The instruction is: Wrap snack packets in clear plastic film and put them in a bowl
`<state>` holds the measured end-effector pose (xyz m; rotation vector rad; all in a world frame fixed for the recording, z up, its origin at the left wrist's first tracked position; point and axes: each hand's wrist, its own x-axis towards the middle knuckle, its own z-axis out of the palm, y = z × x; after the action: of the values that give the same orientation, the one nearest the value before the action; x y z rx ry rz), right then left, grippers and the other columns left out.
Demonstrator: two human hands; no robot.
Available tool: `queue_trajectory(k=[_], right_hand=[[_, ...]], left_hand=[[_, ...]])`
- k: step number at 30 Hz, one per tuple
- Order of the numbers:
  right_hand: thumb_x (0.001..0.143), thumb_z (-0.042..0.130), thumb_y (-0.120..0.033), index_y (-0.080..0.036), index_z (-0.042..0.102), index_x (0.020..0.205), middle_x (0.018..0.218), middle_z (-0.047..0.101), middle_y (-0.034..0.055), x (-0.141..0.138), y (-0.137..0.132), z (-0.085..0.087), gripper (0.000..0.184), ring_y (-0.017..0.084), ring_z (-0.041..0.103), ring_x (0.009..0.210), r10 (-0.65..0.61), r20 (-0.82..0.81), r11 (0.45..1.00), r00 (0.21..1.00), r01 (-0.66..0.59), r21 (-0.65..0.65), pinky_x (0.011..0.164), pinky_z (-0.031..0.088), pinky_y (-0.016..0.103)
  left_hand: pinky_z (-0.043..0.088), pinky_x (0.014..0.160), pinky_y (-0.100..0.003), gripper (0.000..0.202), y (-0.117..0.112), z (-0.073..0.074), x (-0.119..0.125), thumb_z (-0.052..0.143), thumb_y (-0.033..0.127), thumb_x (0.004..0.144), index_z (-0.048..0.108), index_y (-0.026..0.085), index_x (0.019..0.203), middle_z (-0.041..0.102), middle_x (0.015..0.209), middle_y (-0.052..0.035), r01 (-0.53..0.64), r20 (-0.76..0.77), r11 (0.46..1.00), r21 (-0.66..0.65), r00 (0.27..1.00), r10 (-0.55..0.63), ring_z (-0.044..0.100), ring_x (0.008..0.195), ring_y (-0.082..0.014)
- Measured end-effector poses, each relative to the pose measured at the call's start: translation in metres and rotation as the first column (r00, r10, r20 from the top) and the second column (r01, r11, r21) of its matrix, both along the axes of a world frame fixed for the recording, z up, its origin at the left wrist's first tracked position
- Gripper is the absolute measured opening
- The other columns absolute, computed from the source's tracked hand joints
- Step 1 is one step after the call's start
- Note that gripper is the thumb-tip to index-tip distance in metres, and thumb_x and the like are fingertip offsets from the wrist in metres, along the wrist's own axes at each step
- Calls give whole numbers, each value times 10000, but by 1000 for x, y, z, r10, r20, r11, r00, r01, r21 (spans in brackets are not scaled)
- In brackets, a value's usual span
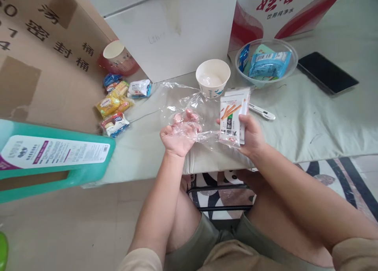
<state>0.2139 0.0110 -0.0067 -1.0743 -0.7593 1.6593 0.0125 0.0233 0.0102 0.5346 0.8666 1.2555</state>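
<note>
My right hand (253, 135) grips a small stack of white snack packets (230, 119) printed with orange sticks, fanned slightly apart. A crinkled clear plastic bag (196, 105) spreads over my left hand (181, 135), whose fingers curl in the film. The bag's lower edge reaches across to the packets. Just beyond the hands stands a white paper bowl (213, 80) with a printed pattern; its bottom looks whitish. Close to my right hand, a white utility knife (262, 111) lies on the cloth, partly hidden by the packets.
Several wrapped snacks (113, 101) lie at the left, near another paper bowl (115, 52). A clear plastic bowl (265, 62) holds blue packets. Right of it rests a black phone (327, 72). Cardboard boxes (177, 34) stand behind; a green jug (59, 160) occupies the left edge.
</note>
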Motion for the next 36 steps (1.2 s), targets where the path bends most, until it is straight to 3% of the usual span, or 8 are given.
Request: queue_trajectory(k=[7, 11, 16, 21, 26, 30, 33, 36], right_hand=[[779, 628, -278, -372, 424, 1454, 1312, 670, 83, 77, 38, 57, 711, 221, 713, 827, -225, 433, 961, 873, 125, 247, 554, 562, 355], [827, 696, -158, -335, 576, 1419, 1174, 717, 27, 104, 104, 100, 630, 130, 660, 776, -170, 777, 979, 606, 13, 204, 620, 493, 333], [768, 829, -302, -124, 715, 1249, 856, 711, 52, 116, 165, 113, 525, 156, 627, 713, 29, 999, 992, 20, -123, -26, 649, 456, 404], [731, 825, -357, -92, 786, 1035, 665, 678, -31, 123, 178, 103, 405, 102, 644, 603, 93, 982, 951, -166, -278, -137, 599, 420, 324], [584, 836, -418, -133, 789, 1043, 920, 799, -3, 140, 184, 91, 543, 219, 755, 920, -115, 989, 935, -91, -347, 77, 664, 416, 383], [714, 728, -538, -185, 779, 1031, 1288, 751, 42, 152, 190, 78, 477, 284, 651, 1278, -255, 942, 886, -218, -442, 138, 670, 430, 355], [769, 692, -500, -154, 752, 835, 1332, 731, 19, 158, 195, 65, 357, 230, 586, 1372, -256, 951, 821, -171, -558, 121, 681, 443, 321], [787, 706, -372, -158, 735, 756, 1424, 676, -14, 154, 195, 67, 218, 196, 451, 1491, -192, 977, 843, -88, -525, 118, 738, 461, 323]], left_hand=[[539, 805, -335, 180, 9, 3, 3, 573, 294, 569, 419, 211, 612, 678, 1063, -52, 4, 102, 1000, 0, 995, -4, 613, 1131, -238], [521, 822, -353, 180, 11, 3, 9, 551, 282, 559, 396, 209, 616, 677, 1060, -42, 60, 137, 998, -24, 989, -56, 608, 1115, -235], [511, 839, -364, 198, 12, 0, 8, 575, 290, 561, 404, 207, 615, 678, 1059, -42, 105, 140, 994, -34, 985, -99, 610, 1093, -237], [512, 833, -386, 208, 14, -3, 8, 592, 318, 578, 418, 209, 616, 680, 1064, -50, 102, 80, 994, -47, 992, -98, 614, 1103, -261], [509, 772, -364, 196, 15, -4, 15, 599, 278, 551, 425, 203, 602, 678, 1029, -42, 136, 175, 989, -55, 977, -125, 617, 1018, -243], [517, 805, -398, 172, 13, -3, 18, 596, 312, 572, 466, 216, 632, 684, 1048, -53, 132, 116, 988, -76, 986, -123, 621, 1042, -267], [516, 836, -417, 163, 13, -3, 19, 586, 311, 561, 472, 218, 633, 684, 1045, -53, 123, 103, 988, -93, 988, -113, 617, 1051, -271], [522, 829, -422, 180, 14, -4, 19, 579, 308, 554, 438, 209, 607, 685, 1042, -58, 122, 106, 987, -107, 988, -111, 612, 1068, -277]])
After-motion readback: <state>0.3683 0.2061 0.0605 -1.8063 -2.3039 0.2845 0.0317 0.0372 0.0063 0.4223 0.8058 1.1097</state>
